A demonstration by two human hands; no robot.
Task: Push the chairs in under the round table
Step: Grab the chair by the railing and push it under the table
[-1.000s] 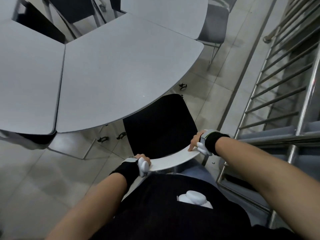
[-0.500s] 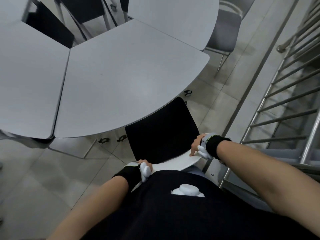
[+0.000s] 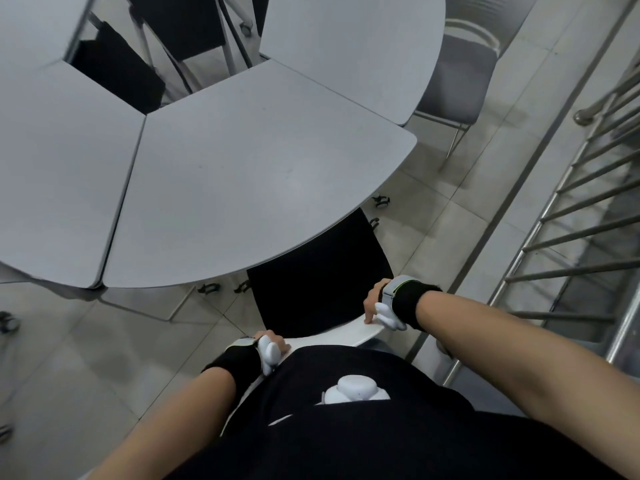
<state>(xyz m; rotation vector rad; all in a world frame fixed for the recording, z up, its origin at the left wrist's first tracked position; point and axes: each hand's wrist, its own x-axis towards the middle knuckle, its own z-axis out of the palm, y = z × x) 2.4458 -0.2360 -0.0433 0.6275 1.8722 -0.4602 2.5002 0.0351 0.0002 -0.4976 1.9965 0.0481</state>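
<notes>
Hands: both are gripping the white top edge of the chair back (image 3: pixel 346 332); the left hand (image 3: pixel 272 342) is clasping its near-left end, the right hand (image 3: pixel 377 301) is curling over its right end with fingers pressing down.
Wrists: each is wearing a black band with a white device attached.
Chair: the black seat (image 3: pixel 322 275) is sitting partly under the table's near rim, its far part hidden by the tabletop, its near part and back showing just in front of the person's dark shirt (image 3: pixel 363 427).
Table: the round table (image 3: pixel 242 181) is showing as grey wedge-shaped sections meeting at seams, with an open gap at the centre; the top is lying bare.
Other chairs: a grey chair (image 3: pixel 460 77) is standing at the far right, tucked partly under the rim; dark chairs (image 3: pixel 121 74) are showing through the central gap.
Floor: pale tiles (image 3: pixel 69 358) are running under everything, with castors (image 3: pixel 381 201) resting near the rim.
Right side: a metal stair railing (image 3: pixel 571 237) is slanting along the edge.
</notes>
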